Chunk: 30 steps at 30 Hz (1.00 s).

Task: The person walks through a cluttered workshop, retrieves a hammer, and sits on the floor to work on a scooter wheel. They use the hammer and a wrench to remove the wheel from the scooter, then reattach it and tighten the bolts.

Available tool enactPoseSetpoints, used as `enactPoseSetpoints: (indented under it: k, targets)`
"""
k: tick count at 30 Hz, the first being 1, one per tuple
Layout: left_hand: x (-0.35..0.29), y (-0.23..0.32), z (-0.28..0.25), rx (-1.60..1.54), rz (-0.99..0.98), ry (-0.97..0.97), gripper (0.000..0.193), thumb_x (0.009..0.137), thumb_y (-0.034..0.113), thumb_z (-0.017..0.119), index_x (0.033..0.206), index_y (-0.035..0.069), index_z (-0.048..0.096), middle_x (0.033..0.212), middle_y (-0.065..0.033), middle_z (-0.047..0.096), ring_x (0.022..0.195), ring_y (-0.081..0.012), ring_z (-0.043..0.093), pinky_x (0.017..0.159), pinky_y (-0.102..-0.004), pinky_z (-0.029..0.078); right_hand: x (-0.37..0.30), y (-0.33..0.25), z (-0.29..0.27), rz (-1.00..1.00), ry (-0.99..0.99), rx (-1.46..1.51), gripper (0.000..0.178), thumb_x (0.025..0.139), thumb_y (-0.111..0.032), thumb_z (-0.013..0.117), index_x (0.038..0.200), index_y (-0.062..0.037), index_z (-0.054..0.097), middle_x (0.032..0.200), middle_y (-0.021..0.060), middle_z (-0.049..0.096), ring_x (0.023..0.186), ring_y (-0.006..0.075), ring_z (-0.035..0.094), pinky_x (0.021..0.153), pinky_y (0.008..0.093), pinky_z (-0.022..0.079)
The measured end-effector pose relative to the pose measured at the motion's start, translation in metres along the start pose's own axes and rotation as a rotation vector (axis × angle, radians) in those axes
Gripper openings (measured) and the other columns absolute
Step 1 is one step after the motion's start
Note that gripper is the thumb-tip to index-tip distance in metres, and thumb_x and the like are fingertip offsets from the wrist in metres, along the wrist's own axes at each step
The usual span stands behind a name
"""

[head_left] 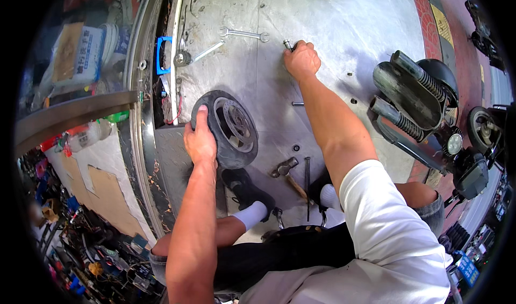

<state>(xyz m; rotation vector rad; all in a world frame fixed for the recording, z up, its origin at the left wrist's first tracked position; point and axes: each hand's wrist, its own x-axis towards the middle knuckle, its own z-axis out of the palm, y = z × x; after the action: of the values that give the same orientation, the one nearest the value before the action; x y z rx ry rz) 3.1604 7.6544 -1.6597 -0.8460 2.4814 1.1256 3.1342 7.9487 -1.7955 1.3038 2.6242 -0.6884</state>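
Note:
My left hand (201,142) grips the tyre of a small wheel (234,122), thumb over the tread and fingers hidden behind it. The wheel stands tilted on its edge, with its brake disc facing right. Farther off to the right, my right hand (302,61) is closed on a short metal tool (288,44) near the floor. A shiny round end pokes out past my fingers; the rest of it is covered. Left of that hand lies an open-ended wrench (244,34). A bolt (298,104) rests beside my right forearm.
Near my feet lie a hammer (285,167) and a long dark rod (307,188). A scooter front fork with fender (411,94) lies at the right. A metal-framed glass cabinet (80,105) borders the left. Small dark rings (296,148) dot the metal floor (344,13).

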Motion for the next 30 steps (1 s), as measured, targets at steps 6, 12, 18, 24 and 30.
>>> enactPoseSetpoints:
  k: [6,12,18,24,30]
  targets:
    - [0.020,-0.005,0.007,-0.024,-0.001,-0.063,0.105,0.084,0.064,0.067,0.148,-0.015,0.042,0.151,-0.0318,0.047,0.139,-0.0387,0.048,0.116,-0.0411,0.037,-0.001,0.013,-0.005,-0.013,0.013,0.065,0.041,0.087,-0.042,0.070,0.112,-0.0093,0.072,0.117,0.0149,0.065,0.109,0.0340,0.067,0.091,0.0466,0.054]
    - [0.032,-0.019,-0.002,-0.078,-0.042,-0.141,0.111,0.082,0.066,0.069,0.149,-0.017,0.037,0.153,-0.0312,0.044,0.139,-0.0373,0.048,0.116,-0.0413,0.037,-0.079,0.003,-0.028,-0.042,-0.367,0.367,0.043,0.081,-0.044,0.072,0.106,-0.0097,0.075,0.112,0.0169,0.074,0.106,0.0332,0.070,0.090,0.0431,0.056]
    - [0.018,-0.021,-0.003,-0.305,-0.008,-0.285,0.107,0.083,0.059,0.074,0.149,-0.017,0.037,0.143,-0.0286,0.054,0.130,-0.0358,0.056,0.110,-0.0405,0.044,-0.136,0.010,-0.007,-0.284,-0.672,0.445,0.044,0.075,-0.047,0.073,0.099,-0.0095,0.076,0.104,0.0164,0.075,0.102,0.0340,0.070,0.090,0.0426,0.055]
    - [-0.002,-0.021,-0.010,-0.557,-0.143,-0.477,0.064,0.094,0.047,0.070,0.135,-0.003,0.061,0.126,-0.0170,0.070,0.109,-0.0306,0.069,0.098,-0.0444,0.055,-0.165,0.000,-0.018,-0.360,-0.662,0.356,0.043,0.074,-0.044,0.074,0.098,-0.0089,0.075,0.103,0.0166,0.075,0.100,0.0354,0.070,0.089,0.0430,0.055]
    - [-0.002,-0.024,-0.006,-0.553,-0.163,-0.454,0.070,0.090,0.046,0.075,0.134,-0.006,0.058,0.126,-0.0187,0.068,0.109,-0.0303,0.069,0.097,-0.0446,0.055,-0.170,0.002,0.000,-0.389,-0.679,0.463,0.031,0.079,-0.029,0.073,0.099,-0.0056,0.075,0.093,0.0138,0.075,0.088,0.0289,0.070,0.080,0.0404,0.054]
